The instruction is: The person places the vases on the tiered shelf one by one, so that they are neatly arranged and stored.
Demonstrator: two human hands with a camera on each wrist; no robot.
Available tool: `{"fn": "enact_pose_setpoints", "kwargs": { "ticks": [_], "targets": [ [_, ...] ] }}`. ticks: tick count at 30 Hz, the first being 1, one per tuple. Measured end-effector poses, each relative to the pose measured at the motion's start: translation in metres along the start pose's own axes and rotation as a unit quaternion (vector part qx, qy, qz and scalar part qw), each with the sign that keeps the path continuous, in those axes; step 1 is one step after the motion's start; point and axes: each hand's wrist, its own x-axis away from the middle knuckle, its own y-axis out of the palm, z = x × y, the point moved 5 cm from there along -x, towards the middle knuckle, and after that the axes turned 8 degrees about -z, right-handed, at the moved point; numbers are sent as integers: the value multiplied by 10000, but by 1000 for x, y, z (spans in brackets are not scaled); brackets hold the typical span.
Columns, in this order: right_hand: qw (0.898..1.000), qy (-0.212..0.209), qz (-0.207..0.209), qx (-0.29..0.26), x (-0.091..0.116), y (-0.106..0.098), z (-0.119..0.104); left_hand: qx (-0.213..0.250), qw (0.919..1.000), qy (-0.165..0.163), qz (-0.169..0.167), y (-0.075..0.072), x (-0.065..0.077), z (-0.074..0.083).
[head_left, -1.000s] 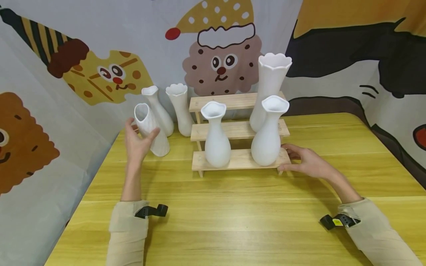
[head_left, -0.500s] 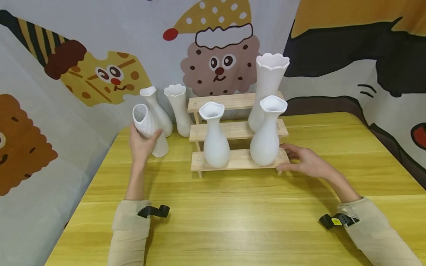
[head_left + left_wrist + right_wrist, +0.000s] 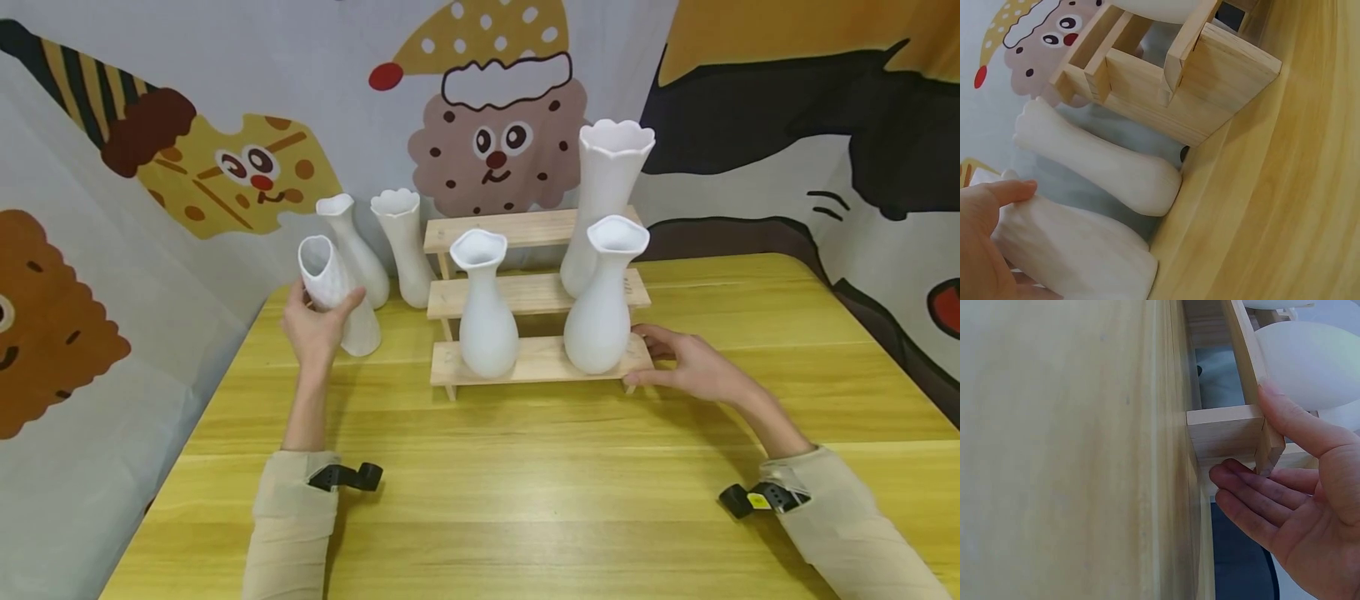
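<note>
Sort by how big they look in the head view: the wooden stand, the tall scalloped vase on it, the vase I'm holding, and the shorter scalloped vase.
1. Wooden stand
2. Tall scalloped vase
3. Held vase and shorter scalloped vase: too alike to rank; the held one stands nearer, so comparing is unsure.

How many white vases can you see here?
6: a textured vase in the left hand, two vases on the table behind it, two bulbous vases on the bottom rack step, and a tall vase on the middle step. Others could be hidden.
</note>
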Motion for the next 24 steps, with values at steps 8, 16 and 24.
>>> {"fn": "enact_pose_setpoints", "kwargs": {
  "ticks": [8,16,24],
  "targets": [
    [10000,-29,0,-33,0,1,0,16,9997,65,250,-6,2,12],
    [10000,-16,19,19,-1,1,1,102,9987,266,430,-13,6,28],
    [10000,-40,16,10,0,0,1,108,9972,493,553,-15,11,42]
  ]
}}
